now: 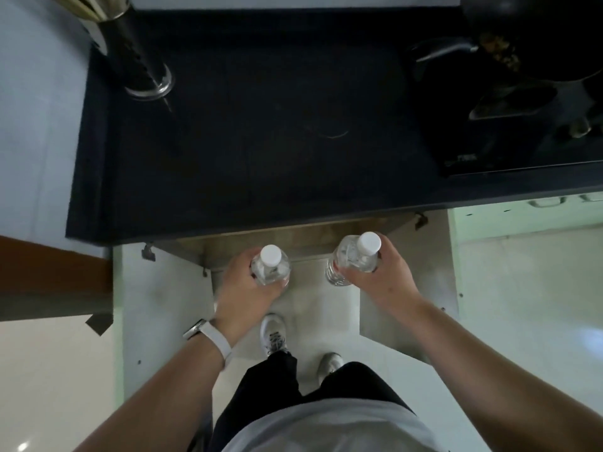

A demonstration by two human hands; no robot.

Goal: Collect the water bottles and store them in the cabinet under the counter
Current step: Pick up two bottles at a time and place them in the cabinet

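Head view, only one. Person stood at the front edge of the dark counter (pixel 261 141), both cabinet doors swung open below it: left door (pixel 163 305), right door (pixel 408 288). The cabinet (pixel 293 236) opening showed just under the counter's front edge; its inside was mostly hidden and dim, so contents could not be told.

Left hand (pixel 241 288) was wrapped around a clear water bottle (pixel 270 267), white cap up, fingers curled closed on the body. Right hand (pixel 381 272) gripped a second water bottle (pixel 352 261) the same way, cap up, slightly tilted. Both bottles were held in the air in front of the opening, between the two doors, apart from each other, not yet inside. White watch band (pixel 215 340) on left wrist.

Step in hand, judged: lowering both bottles into the cabinet. To do it well, the person would likely need to bend or crouch, since the shelf lay under the counter lip and out of sight. Keep bottles upright, grip low on the body so they seat flat. Clear the counter's front edge with the caps. Set one down before the other if space is tight. Release only once each base rests firmly. Watch the door edges on either side.

Utensil holder (pixel 137 60) stood near the back left corner of the counter, pan (pixel 522 60) at the right edge; neither was involved.
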